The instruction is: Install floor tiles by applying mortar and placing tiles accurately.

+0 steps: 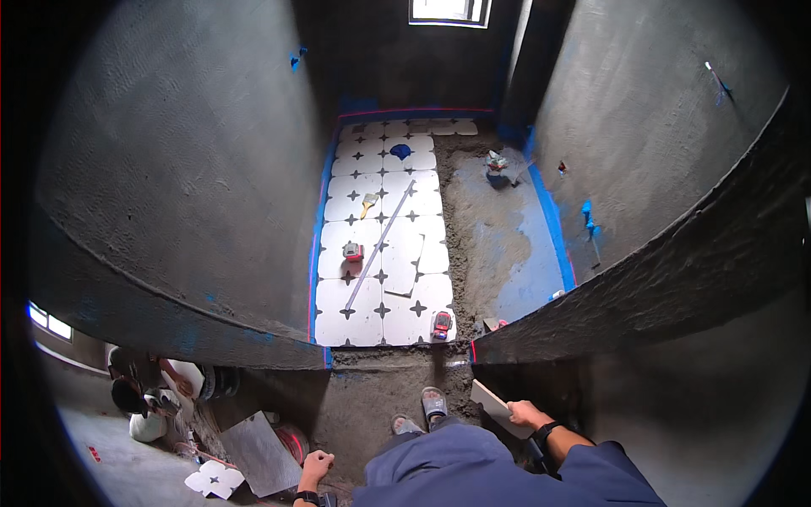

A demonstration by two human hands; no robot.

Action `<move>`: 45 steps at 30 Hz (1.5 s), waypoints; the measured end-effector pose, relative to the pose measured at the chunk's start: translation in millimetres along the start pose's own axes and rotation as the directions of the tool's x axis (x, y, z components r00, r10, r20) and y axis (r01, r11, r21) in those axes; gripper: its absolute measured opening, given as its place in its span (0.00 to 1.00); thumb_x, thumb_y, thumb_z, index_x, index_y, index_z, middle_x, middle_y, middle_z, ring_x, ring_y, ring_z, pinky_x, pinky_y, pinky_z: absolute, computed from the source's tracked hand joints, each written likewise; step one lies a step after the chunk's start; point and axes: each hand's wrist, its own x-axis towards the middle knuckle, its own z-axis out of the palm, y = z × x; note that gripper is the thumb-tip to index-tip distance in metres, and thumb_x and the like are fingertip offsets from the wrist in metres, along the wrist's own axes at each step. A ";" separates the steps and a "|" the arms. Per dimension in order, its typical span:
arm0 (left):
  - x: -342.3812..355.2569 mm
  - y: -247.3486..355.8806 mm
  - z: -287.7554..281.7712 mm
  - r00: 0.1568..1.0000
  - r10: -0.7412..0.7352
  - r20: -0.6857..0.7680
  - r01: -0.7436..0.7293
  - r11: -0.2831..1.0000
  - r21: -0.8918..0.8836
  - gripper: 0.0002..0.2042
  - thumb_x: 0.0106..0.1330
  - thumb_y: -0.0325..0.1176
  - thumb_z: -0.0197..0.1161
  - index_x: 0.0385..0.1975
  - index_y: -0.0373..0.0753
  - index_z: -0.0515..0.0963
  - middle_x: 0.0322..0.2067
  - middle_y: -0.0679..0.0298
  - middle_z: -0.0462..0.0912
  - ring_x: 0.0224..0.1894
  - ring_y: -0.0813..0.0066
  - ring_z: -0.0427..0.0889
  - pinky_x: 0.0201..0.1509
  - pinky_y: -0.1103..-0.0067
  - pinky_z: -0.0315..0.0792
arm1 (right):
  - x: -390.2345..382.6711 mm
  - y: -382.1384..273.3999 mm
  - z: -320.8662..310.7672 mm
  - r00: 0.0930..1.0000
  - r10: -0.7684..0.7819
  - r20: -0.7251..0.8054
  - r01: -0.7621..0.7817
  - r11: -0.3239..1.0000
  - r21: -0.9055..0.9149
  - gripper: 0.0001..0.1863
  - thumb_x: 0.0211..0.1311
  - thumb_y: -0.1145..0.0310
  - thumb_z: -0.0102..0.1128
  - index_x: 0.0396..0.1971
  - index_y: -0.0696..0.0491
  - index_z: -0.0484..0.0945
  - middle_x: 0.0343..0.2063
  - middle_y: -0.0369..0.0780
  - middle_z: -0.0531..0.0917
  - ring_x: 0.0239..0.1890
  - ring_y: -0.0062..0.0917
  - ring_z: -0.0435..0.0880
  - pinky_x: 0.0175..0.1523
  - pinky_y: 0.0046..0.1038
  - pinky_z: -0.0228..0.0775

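Observation:
My right hand (530, 415) grips the edge of a flat, pale tile (493, 400), held tilted beside my right leg; most of its face is turned away. Low on the left, my left hand (316, 467) hangs with its fingers curled in, and nothing shows in it. A grey rectangular slab (262, 456) leans close by that hand. Below the slab lies a white patterned tile (214, 479). Ahead of my sandaled feet (433, 400), white tiles with dark star shapes (340, 325) cover the left part of the narrow room's floor.
On the tiles lie a long straightedge (380, 245), a brush (369, 204), an L-shaped square (420, 258), two red devices (353, 252) (442, 324) and a blue item (400, 151). Rough mortar (473, 220) borders them. A co-worker (135, 384) crouches at left. Dark walls (228, 152) flank the room.

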 end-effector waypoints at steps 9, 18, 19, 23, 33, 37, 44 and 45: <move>32.6 40.4 -25.3 0.999 0.010 0.039 -0.009 0.999 -0.031 0.12 0.55 0.37 0.64 0.26 0.31 0.79 0.22 0.60 0.83 0.27 0.76 0.81 0.35 0.78 0.74 | 21.3 -30.9 -41.1 0.992 0.069 -0.107 -0.065 0.997 0.041 0.13 0.50 0.68 0.54 0.36 0.58 0.76 0.30 0.53 0.83 0.37 0.47 0.83 0.43 0.44 0.75; 133.0 58.2 -80.5 0.995 0.014 0.094 -0.017 0.999 0.038 0.12 0.55 0.36 0.63 0.24 0.32 0.79 0.21 0.61 0.83 0.26 0.77 0.80 0.33 0.79 0.73 | 74.1 -103.0 -114.0 0.906 0.244 -0.345 -0.164 0.955 0.245 0.13 0.57 0.63 0.54 0.39 0.54 0.71 0.28 0.55 0.81 0.34 0.53 0.80 0.40 0.50 0.70; 147.5 82.7 -90.5 0.995 0.031 0.094 -0.037 0.998 0.056 0.12 0.55 0.36 0.63 0.24 0.32 0.79 0.21 0.61 0.83 0.25 0.77 0.80 0.32 0.79 0.73 | 80.9 -107.6 -124.3 0.872 0.308 -0.380 -0.202 0.934 0.294 0.13 0.57 0.62 0.55 0.38 0.54 0.71 0.28 0.55 0.81 0.35 0.54 0.80 0.41 0.51 0.70; 201.6 124.5 -120.0 0.979 0.121 0.166 -0.118 0.993 -0.025 0.10 0.57 0.35 0.62 0.26 0.33 0.80 0.21 0.63 0.82 0.24 0.78 0.80 0.31 0.79 0.73 | 120.1 -118.6 -170.7 0.722 0.421 -0.549 -0.114 0.855 0.506 0.16 0.57 0.60 0.56 0.39 0.55 0.72 0.32 0.56 0.81 0.38 0.55 0.79 0.43 0.50 0.70; 284.5 211.7 -131.4 0.959 0.224 0.172 -0.219 0.974 -0.051 0.09 0.57 0.34 0.62 0.28 0.34 0.80 0.22 0.62 0.83 0.24 0.78 0.81 0.30 0.80 0.74 | 187.8 -66.8 -268.8 0.412 0.639 -0.650 0.297 0.580 0.759 0.12 0.60 0.69 0.56 0.41 0.60 0.77 0.33 0.44 0.83 0.36 0.29 0.82 0.42 0.30 0.73; 305.6 201.2 -127.4 0.972 0.194 0.131 -0.191 0.981 -0.036 0.10 0.56 0.35 0.62 0.27 0.34 0.81 0.21 0.62 0.83 0.24 0.77 0.81 0.31 0.79 0.75 | 212.6 -36.8 -309.2 0.486 0.747 -0.453 0.394 0.276 0.877 0.13 0.61 0.72 0.53 0.42 0.62 0.76 0.35 0.39 0.82 0.37 0.23 0.80 0.44 0.29 0.72; 429.3 318.0 -105.1 0.962 0.232 0.141 -0.264 0.921 0.287 0.13 0.55 0.41 0.63 0.29 0.37 0.81 0.26 0.57 0.84 0.31 0.67 0.84 0.36 0.73 0.75 | 309.9 93.6 -321.4 0.348 0.875 -0.336 0.573 0.085 0.815 0.14 0.62 0.72 0.55 0.45 0.62 0.76 0.40 0.39 0.82 0.41 0.24 0.80 0.47 0.28 0.70; 447.2 361.7 -95.5 0.962 0.228 0.148 -0.264 0.914 0.308 0.13 0.55 0.41 0.63 0.29 0.37 0.81 0.26 0.57 0.84 0.31 0.67 0.84 0.36 0.73 0.75 | 324.6 116.4 -314.7 0.365 0.884 -0.290 0.579 0.028 0.815 0.15 0.64 0.69 0.54 0.46 0.62 0.76 0.39 0.39 0.82 0.40 0.23 0.80 0.45 0.28 0.71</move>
